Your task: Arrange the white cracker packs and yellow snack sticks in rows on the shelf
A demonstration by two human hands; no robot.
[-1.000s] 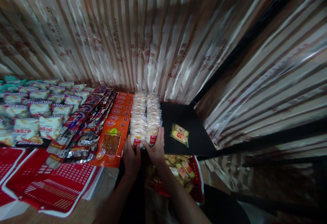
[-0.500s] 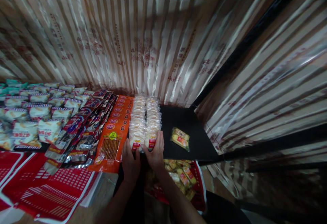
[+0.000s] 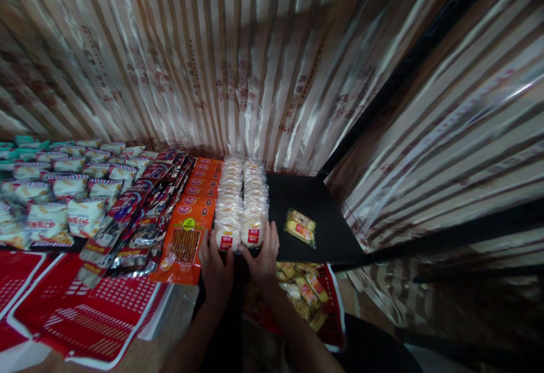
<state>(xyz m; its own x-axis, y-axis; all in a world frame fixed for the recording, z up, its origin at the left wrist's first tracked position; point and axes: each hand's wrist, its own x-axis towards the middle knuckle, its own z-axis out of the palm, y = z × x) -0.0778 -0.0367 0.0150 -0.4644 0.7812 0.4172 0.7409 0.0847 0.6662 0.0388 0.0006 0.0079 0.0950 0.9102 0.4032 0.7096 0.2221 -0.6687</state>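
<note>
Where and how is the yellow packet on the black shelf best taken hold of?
Probably across its middle, by the long sides, from above: the yellow packet lies flat on the shelf, apart from the white snacks, with nothing on top.

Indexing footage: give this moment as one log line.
left hand: touching left white packet row | right hand: touching right white packet row | black shelf: yellow packet right of rows

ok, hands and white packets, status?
Left hand, right hand at the nearest white packets; grip unclear. Packets in two rows. Orange packet beside left hand.
</note>
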